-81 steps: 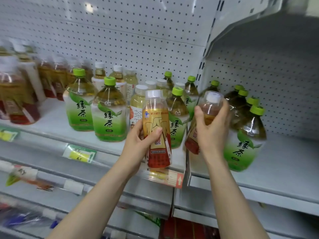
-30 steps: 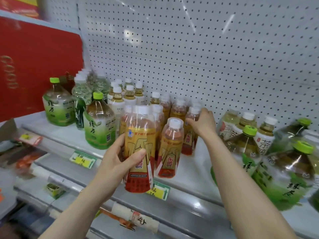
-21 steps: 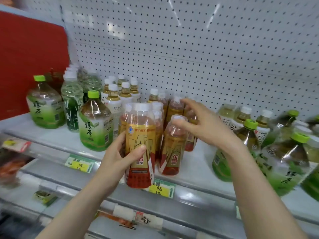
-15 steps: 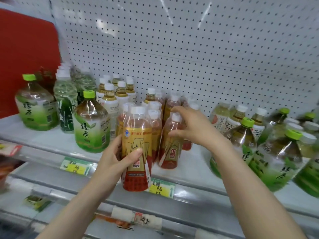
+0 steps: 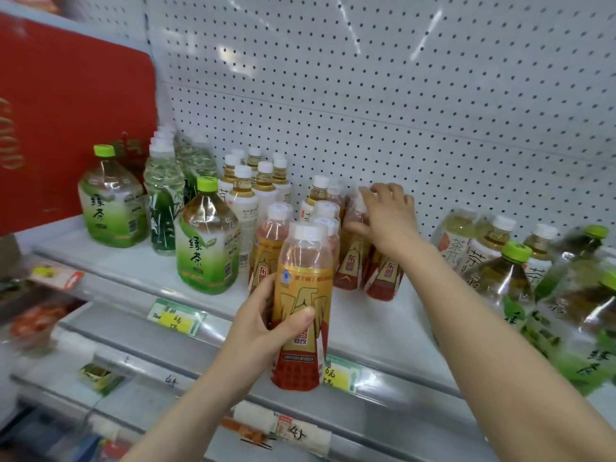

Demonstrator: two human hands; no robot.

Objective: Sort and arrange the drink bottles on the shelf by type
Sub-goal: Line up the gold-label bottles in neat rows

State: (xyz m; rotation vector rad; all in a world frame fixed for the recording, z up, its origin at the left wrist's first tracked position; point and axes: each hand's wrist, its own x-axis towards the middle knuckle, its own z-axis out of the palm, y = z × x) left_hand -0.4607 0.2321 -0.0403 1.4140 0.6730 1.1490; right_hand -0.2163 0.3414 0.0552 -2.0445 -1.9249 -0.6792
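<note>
Here's the white metal shelf (image 5: 366, 315), a yellow-and-green price tag (image 5: 176, 316) on its front rail. Far left stand two squat green-capped plastic green-tea bottles (image 5: 111, 201), with tall clear bottles bearing bamboo-green labels (image 5: 163, 198) between and behind them. Next come slim white-capped bottles of pale tea (image 5: 245, 201), then a cluster of white-capped plastic bottles with red-and-gold labels (image 5: 266, 248), two leaning at its right edge. Over on the right are more white-capped tea bottles (image 5: 456, 235) and blurred green-capped ones (image 5: 500, 278).
</note>
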